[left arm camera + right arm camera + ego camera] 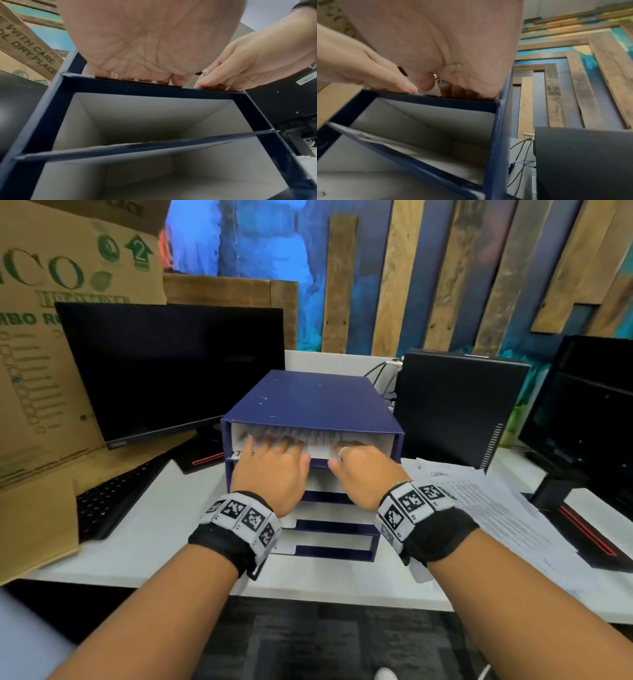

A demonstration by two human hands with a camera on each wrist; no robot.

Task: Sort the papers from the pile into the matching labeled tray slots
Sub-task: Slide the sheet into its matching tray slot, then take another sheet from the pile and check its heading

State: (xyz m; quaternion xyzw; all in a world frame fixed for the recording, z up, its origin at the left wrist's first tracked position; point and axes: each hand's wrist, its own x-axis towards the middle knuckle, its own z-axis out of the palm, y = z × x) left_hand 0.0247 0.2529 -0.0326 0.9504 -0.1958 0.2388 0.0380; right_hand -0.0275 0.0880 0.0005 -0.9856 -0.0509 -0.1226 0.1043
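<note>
Head view: both hands, left [274, 470] and right [363, 470], reach flat-fingered into the top slot of the blue tray [308, 402], pressing a printed sheet [308, 436] inward. The paper pile [496, 508] lies at 3 o'clock on the table [154, 542]. A box [51, 302] at 10 o'clock reads "ECO". The sheet could crumple if pushed unevenly.

Left wrist view: the box says "WITH CARE" and "DRY PLACE"; 2 lower slots look empty.

Right wrist view: fingers [462, 92] extend inside the slot.

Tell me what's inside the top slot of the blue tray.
A printed paper lies in the top slot of the tray, both hands' fingers on it. Anything under it and the slot's back are hidden.
</note>
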